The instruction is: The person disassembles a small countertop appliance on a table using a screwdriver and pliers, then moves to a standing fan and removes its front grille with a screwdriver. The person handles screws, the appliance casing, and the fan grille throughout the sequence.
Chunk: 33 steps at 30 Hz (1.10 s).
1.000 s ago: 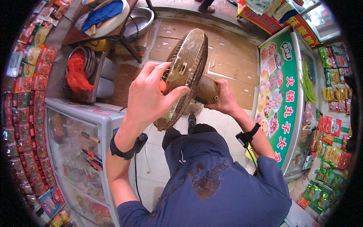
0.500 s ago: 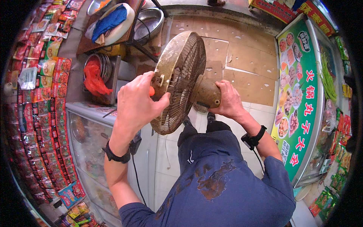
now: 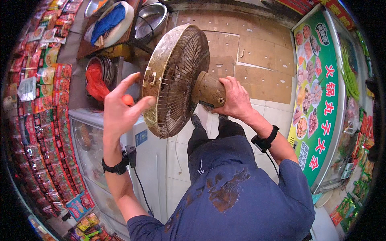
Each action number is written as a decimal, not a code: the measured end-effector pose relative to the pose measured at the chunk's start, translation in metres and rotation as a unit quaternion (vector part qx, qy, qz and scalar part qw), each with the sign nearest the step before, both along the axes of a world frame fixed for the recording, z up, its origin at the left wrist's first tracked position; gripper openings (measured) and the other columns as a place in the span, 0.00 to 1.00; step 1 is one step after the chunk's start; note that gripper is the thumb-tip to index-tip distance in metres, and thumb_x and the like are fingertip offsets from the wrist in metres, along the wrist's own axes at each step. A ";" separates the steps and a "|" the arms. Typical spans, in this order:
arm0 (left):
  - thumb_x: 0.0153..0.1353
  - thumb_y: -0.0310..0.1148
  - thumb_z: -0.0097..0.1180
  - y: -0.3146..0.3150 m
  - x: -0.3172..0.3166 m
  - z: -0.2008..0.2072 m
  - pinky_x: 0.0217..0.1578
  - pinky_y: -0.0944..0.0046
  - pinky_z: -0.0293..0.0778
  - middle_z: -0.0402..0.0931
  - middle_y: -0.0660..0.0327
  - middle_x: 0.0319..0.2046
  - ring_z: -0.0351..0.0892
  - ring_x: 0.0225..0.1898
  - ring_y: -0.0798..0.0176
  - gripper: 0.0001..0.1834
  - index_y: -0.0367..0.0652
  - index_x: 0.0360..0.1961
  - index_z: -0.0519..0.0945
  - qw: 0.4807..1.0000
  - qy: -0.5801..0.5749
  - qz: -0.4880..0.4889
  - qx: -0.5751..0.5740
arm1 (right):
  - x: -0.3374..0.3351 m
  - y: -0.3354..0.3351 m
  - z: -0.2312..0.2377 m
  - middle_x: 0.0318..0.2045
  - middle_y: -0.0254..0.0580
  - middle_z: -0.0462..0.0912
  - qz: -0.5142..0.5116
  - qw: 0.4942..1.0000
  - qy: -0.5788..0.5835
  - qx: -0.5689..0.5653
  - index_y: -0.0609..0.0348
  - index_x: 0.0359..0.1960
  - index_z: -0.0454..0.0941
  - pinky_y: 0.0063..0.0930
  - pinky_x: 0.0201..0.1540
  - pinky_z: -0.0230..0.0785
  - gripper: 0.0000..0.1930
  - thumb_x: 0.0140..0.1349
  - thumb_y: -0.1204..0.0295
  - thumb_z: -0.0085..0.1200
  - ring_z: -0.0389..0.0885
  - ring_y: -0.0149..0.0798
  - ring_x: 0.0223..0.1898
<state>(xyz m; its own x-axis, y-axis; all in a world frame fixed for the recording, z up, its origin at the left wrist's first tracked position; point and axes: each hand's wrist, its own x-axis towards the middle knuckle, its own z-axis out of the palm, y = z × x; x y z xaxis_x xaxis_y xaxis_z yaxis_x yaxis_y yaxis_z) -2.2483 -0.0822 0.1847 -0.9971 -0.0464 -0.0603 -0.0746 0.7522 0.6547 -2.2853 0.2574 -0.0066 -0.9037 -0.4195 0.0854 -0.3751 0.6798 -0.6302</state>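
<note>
A grimy fan head (image 3: 177,80) with a wire cage is held up in front of me, its cage turned to the left. My right hand (image 3: 236,98) grips the back of its brown motor housing (image 3: 207,90). My left hand (image 3: 122,106) is beside the cage's outer rim, thumb and forefinger spread around a small clip (image 3: 150,77). An orange handle end (image 3: 128,99), looking like a screwdriver's, pokes out of the left palm. The other left fingers are hidden behind the hand, and so is the shaft.
A white glass-topped freezer (image 3: 148,160) stands at left, beside hanging snack packets (image 3: 52,140). Stacked metal plates with red netting (image 3: 96,82) and a table with a basin (image 3: 150,22) are behind it. A green-panelled display cabinet (image 3: 317,100) stands right. Flattened cardboard (image 3: 261,80) covers the far floor.
My left thumb and forefinger have opened wider and moved left, off the cage rim. The fan has shifted slightly left and up in view. My right hand keeps its grip.
</note>
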 end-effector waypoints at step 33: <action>0.80 0.39 0.57 0.011 0.257 -0.507 0.35 0.67 0.79 0.84 0.61 0.32 0.83 0.35 0.70 0.13 0.38 0.46 0.79 0.787 0.121 0.369 0.480 | 0.004 0.007 -0.298 0.55 0.40 0.84 0.001 0.986 0.092 -0.140 0.63 0.60 0.77 0.37 0.63 0.73 0.22 0.66 0.77 0.68 0.81 0.38 0.56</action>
<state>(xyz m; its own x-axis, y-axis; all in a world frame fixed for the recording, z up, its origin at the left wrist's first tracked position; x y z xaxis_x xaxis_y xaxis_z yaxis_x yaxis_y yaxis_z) -1.9911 -0.0713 -0.3218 -0.7080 -0.6663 -0.2341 -0.0456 -0.2877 0.9566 -2.2810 0.2643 -0.3044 -0.8611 -0.3591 0.3600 -0.5021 0.4883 -0.7138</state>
